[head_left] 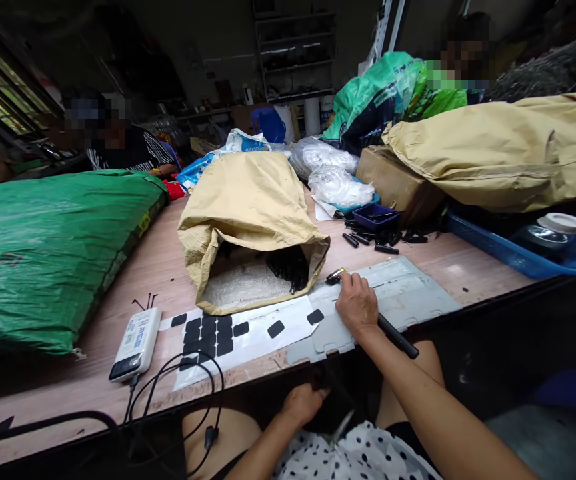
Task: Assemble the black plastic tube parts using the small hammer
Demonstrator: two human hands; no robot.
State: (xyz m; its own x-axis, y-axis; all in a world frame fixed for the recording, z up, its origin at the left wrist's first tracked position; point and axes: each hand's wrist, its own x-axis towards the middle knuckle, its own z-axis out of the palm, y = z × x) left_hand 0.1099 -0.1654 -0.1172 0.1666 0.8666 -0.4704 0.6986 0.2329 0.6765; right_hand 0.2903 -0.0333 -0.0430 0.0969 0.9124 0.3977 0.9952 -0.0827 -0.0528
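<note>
My right hand (357, 304) rests on a grey sheet (408, 293) at the table's front edge, closed round a long black rod-like tool (398, 338) whose metal tip (335, 275) pokes out to the left. Just left of it lie black square pads (315, 317) on a white backing sheet (263, 333), several packed in a block (209, 331). My left hand (304, 403) hangs below the table edge over my lap, fingers curled; whether it holds anything is hidden in the dark.
An open tan sack (253, 207) with black strands inside lies mid-table. A green sack (48, 247) fills the left. A white power bank (137, 342) with cables sits front left. Blue trays (543, 257), small black parts (378, 238), bags and a cardboard box crowd the right. Two people sit behind.
</note>
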